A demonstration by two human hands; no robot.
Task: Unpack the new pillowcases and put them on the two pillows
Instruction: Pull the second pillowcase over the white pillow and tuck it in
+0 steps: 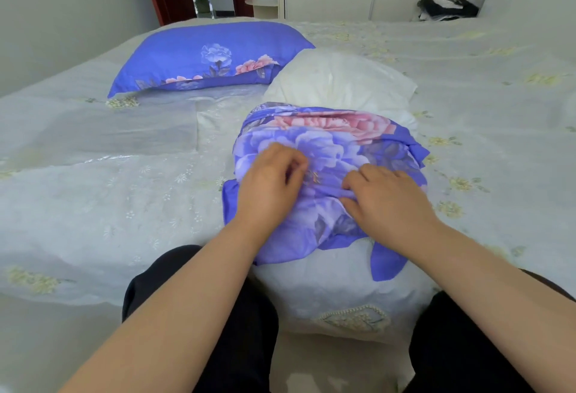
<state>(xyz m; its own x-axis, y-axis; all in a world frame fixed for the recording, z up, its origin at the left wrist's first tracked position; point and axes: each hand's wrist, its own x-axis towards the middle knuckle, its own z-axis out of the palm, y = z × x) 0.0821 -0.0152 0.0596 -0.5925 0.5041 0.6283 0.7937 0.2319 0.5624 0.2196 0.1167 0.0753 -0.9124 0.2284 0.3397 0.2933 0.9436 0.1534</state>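
Second pillow (339, 81) lies mid-bed, white and bare at its far end, near part covered by the bunched blue floral pillowcase (330, 155). The case is gathered in folds over the pillow, loose blue flaps hanging at its near edge over the bed's edge.

Left hand (268, 180) rests on the left side of the bunched case, fingers curled into the fabric (looks like a pinch on a fold; exact contact hidden under the fingers). Right hand (386, 196) sits just beside it on the right, fingers bent, gripping a ridge of the gathered cloth. Hands near each other, not touching.

Finished pillow (205, 56) in a matching blue floral case lies far left on the bedsheet (93, 190). Clear plastic packaging (215, 112) lies flat between the two pillows. Dark bag (448, 7) far right by the wall.
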